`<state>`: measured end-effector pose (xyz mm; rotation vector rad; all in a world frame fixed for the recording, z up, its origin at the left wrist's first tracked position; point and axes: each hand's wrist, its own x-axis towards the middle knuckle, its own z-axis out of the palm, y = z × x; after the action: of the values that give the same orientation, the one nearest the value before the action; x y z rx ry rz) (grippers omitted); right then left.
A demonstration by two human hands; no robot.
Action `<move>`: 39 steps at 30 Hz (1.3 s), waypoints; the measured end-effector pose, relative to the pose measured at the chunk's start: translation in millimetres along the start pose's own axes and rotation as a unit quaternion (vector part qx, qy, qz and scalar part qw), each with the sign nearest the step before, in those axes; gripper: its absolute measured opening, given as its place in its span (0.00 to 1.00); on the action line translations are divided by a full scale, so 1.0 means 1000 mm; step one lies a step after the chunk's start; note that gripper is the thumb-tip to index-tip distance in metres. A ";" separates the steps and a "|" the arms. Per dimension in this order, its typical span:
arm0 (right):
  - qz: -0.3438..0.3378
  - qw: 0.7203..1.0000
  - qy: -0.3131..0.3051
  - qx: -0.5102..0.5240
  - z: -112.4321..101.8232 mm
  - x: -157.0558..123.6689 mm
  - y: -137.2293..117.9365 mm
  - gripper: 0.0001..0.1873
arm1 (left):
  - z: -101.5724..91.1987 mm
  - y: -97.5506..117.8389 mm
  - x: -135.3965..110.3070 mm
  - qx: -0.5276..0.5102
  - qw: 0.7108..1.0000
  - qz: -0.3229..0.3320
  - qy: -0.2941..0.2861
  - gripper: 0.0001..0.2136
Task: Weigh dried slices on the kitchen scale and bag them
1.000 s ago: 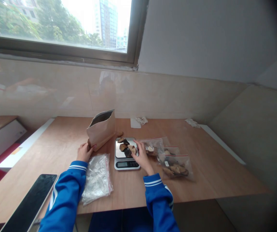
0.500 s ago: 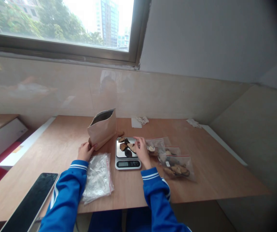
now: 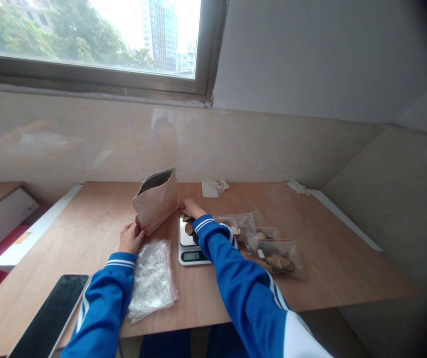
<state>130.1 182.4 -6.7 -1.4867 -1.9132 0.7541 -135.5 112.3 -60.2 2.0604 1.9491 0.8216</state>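
A brown paper pouch (image 3: pixel 157 201) stands upright with its mouth open. My left hand (image 3: pixel 131 237) grips its lower left corner between thumb and fingers. Beyond the kitchen scale (image 3: pixel 183 254), my right hand (image 3: pixel 193 208) is closed with fingertips down by the pouch's lower right corner, on a dried brown slice mostly hidden by the fingers. Other dried slices (image 3: pixel 189 229) lie on the scale's steel plate, partly covered by my right sleeve. The scale's display is lit, but its digits are too small to read.
A stack of clear zip bags (image 3: pixel 151 278) lies left of the scale. Several zip bags with dried pieces (image 3: pixel 278 261) lie to the right. A tablet-like dark device (image 3: pixel 51 315) is at the front left. Crumpled paper (image 3: pixel 218 186) lies near the wall.
My right hand has moved from the right side of the scale plate across to the slice behind it, and its forearm now covers part of the scale. My left hand stays at the pouch.
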 end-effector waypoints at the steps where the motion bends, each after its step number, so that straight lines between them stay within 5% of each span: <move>1: 0.004 1.000 -0.001 -0.001 -0.001 0.001 0.002 0.07 | 0.000 0.000 0.000 0.000 1.000 0.000 -0.001 0.21; 6: 0.015 0.998 0.061 -0.002 -0.024 -0.010 0.017 0.10 | 0.000 0.000 0.000 0.008 1.000 -0.004 -0.012 0.23; 11: 0.037 0.993 0.114 -0.003 -0.050 -0.053 0.034 0.10 | -0.002 0.002 0.002 0.000 1.000 -0.009 -0.010 0.24; 21: 0.063 0.989 0.132 -0.037 -0.058 -0.094 0.024 0.18 | -0.005 0.002 0.006 -0.032 0.999 -0.012 0.008 0.24; 25: 0.024 0.987 0.158 -0.023 -0.079 -0.101 -0.005 0.16 | 0.001 -0.008 0.008 -0.052 0.998 -0.001 0.020 0.21; 29: -0.146 0.965 0.214 0.044 -0.102 -0.118 -0.067 0.16 | 0.010 -0.019 0.011 -0.093 0.994 0.004 0.054 0.19; 34: -0.273 0.955 0.111 0.001 -0.100 -0.131 -0.130 0.13 | 0.013 -0.021 0.012 -0.115 0.992 0.005 0.059 0.20; 39: -0.287 0.948 0.057 -0.127 -0.078 -0.117 -0.140 0.15 | 0.008 -0.014 0.010 -0.134 0.988 0.039 0.062 0.21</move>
<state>122.7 44.2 135.4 -0.9844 -2.2499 0.1569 -143.3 125.8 -70.7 1.9769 1.7129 1.1834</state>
